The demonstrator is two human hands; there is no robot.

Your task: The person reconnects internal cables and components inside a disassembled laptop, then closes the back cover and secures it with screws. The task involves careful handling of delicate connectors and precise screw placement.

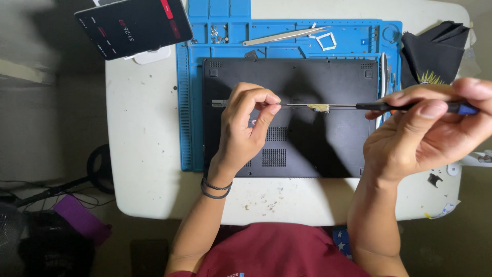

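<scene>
The right hand [425, 128], at the right of the frame, is gripping a screwdriver [410, 106] by its dark handle, holding it level across the middle of the frame above the laptop [307, 149]. The left hand [246, 128], wrist bent back, is pinching the shaft's tip between thumb and forefinger. A pale scrap [319, 107] is clinging to the shaft midway. Keeping the shaft steady and level while the fingertips are working at the tip seems wise. The laptop is lying underside up on the blue mat [187, 102] on the counter [143, 133].
</scene>
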